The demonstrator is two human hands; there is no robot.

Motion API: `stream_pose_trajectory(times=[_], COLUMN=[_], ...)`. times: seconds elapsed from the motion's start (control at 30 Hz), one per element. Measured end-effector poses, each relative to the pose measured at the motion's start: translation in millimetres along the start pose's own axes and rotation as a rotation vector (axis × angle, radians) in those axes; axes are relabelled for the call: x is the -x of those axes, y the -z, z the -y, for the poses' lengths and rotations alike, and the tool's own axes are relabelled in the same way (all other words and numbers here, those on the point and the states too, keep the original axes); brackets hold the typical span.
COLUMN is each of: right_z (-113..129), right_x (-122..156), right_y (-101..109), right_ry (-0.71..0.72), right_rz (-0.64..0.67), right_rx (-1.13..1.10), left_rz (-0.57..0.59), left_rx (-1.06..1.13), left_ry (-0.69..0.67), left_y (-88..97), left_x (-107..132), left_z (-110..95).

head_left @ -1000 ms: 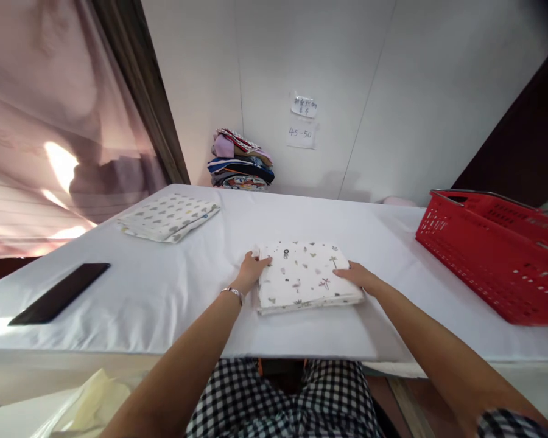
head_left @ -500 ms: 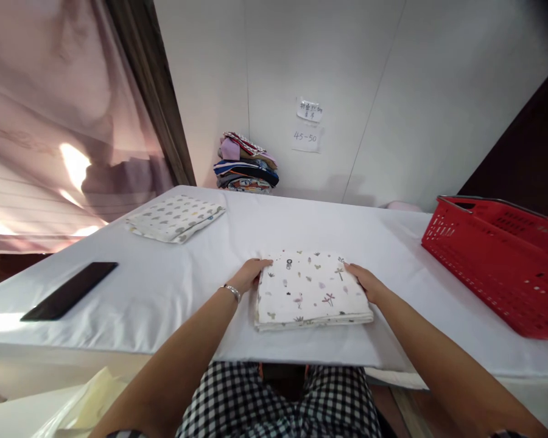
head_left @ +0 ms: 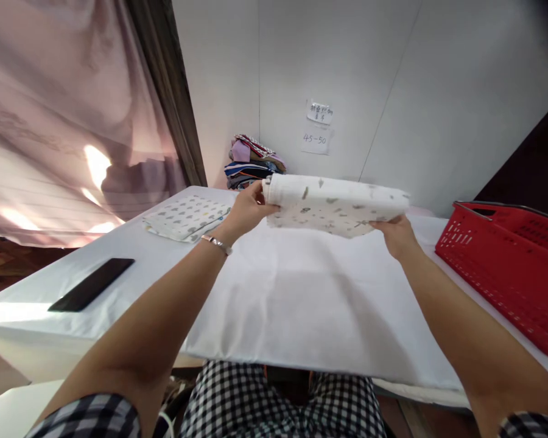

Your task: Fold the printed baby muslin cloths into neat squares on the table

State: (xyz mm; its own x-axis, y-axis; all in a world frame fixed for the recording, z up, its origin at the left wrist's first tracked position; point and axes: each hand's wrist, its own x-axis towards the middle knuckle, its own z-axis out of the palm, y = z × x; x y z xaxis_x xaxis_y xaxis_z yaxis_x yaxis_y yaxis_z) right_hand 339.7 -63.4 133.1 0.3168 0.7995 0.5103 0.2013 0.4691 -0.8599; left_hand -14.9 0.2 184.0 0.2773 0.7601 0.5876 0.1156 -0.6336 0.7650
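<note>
Currently, the left hand (head_left: 249, 210) and right hand (head_left: 396, 236) are gripping opposite ends of the cloth (head_left: 331, 198), its long axis running between them, just right of frame centre.

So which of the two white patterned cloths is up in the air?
The held cloth, between the left hand and right hand; the other cloth, with rows of grey shapes, lies on the table.

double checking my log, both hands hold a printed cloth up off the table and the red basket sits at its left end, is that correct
The side is wrong: the basket sits at the right end of the table, as the head view shows. The rest holds: the left hand and right hand hold a printed cloth up off it.
</note>
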Motion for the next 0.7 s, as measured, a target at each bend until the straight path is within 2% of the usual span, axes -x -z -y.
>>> stream_pose_trajectory(times=[0.07,0.1,0.2,0.23,0.27,0.33,0.43,0.53,0.6,0.7], right_z=[-11.8,-22.1,-60.7,-72.7,-82.8,-96.1,-101.2,-95.6,-88.4,-75.5], right_x=[16.5,30.9,85.5,102.7,117.5,137.1,144.4,143.2,145.4,152.6], right_y=[6.8,10.9,23.6,27.3,30.4,34.8,37.5,35.6,31.3,20.0], right_ry=[0.082,0.098,0.099,0.053,-0.006,-0.073,-0.132,-0.327,-0.455,-0.532], right_rz=[-0.003,0.044,0.276,0.394,0.441,0.498,0.486,0.284,0.127,0.051], right_rx=[0.107,0.177,0.427,0.495,0.552,0.615,0.607,0.515,0.435,0.404], left_rz=[0.027,0.08,0.363,0.449,0.501,0.463,0.397,0.312,0.228,0.122], left_rx=[-0.2,-0.298,-0.516,-0.553,-0.574,-0.603,-0.543,-0.387,-0.309,-0.253], left_ry=[-0.069,-0.078,-0.067,-0.047,-0.027,0.014,0.089,0.209,0.358,0.578], left_y=[4.5,4.8,-1.2,-4.4,-7.6,-12.9,-16.8,-16.9,-16.2,-15.5], left_x=[24.0,42.6,109.6,130.7,148.9,173.6,182.5,178.0,177.0,176.4], left_z=[0.9,8.6,50.7,66.1,79.7,97.9,103.5,98.5,95.5,92.8])
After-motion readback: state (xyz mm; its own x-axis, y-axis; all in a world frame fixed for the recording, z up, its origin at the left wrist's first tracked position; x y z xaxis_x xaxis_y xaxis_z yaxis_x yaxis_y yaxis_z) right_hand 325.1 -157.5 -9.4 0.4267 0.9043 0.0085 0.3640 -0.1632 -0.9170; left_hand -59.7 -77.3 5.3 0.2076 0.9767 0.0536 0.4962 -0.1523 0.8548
